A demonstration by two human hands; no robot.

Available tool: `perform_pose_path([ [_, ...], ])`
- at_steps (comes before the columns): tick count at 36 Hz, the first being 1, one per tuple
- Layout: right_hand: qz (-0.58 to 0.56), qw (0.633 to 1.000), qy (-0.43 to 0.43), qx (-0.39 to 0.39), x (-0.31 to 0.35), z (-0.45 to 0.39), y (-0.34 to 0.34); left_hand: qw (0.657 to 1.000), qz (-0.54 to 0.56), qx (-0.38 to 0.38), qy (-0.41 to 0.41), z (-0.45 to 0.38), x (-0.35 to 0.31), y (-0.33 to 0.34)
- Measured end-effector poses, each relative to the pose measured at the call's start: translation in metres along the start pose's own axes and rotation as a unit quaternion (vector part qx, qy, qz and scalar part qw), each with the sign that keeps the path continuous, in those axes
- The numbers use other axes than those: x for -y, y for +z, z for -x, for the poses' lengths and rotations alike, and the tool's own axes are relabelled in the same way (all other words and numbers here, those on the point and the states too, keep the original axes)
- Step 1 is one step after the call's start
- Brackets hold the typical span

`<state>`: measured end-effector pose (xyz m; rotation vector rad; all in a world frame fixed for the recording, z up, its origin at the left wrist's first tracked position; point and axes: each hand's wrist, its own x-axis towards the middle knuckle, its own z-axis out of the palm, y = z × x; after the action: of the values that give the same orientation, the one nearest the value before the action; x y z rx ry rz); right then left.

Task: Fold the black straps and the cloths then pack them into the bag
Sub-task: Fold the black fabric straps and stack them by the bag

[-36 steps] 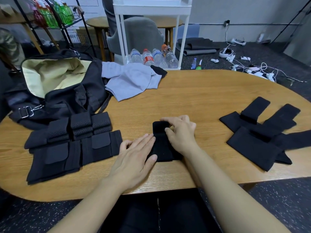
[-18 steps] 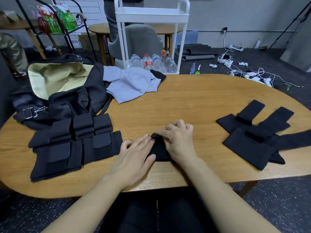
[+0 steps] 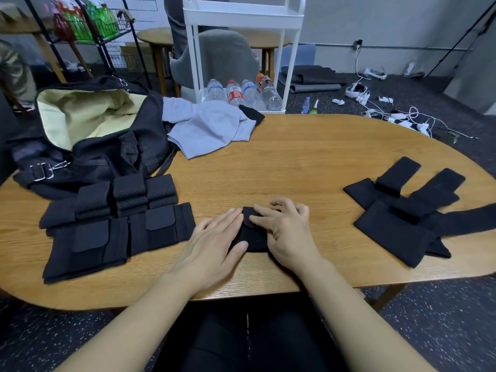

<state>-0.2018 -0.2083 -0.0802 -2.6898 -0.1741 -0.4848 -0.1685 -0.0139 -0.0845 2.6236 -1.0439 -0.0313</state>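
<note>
Two bare hands on a folded black strap at the table's near edge, left hand flat with straight fingers, right hand pressing its flap with bent fingertips, folded straps left of the fingers, unfolded straps to their right, open bag beyond.

Behind the wooden table, a white cart holds water bottles; cables litter the floor

A single wide-angle head view looks forward and down from close above the oval wooden surface, forearms entering from the frame's bottom, floor and wall across the top.
</note>
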Motion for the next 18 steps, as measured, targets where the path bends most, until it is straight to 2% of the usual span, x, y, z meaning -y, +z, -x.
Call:
perform_pose_path([
  [5,0.119,0.991,-0.047,-0.031,0.003,0.005,0.0,1.0,0.0,0.001,-0.007,0.0,-0.001,0.0],
  [10,0.157,0.986,-0.048,-0.016,0.003,0.008,0.001,1.0,-0.007,0.006,-0.003,0.001,-0.002,0.0],
  [15,0.161,0.986,-0.024,0.045,0.01,0.008,-0.006,1.0,-0.018,0.009,-0.006,0.0,-0.003,0.0],
  [17,0.122,0.991,-0.001,0.058,0.012,0.01,-0.011,1.0,-0.013,0.014,-0.009,0.0,-0.002,-0.001],
  [18,0.088,0.995,0.024,0.04,0.013,0.013,-0.013,1.0,-0.002,0.016,-0.015,0.0,-0.002,-0.002],
])
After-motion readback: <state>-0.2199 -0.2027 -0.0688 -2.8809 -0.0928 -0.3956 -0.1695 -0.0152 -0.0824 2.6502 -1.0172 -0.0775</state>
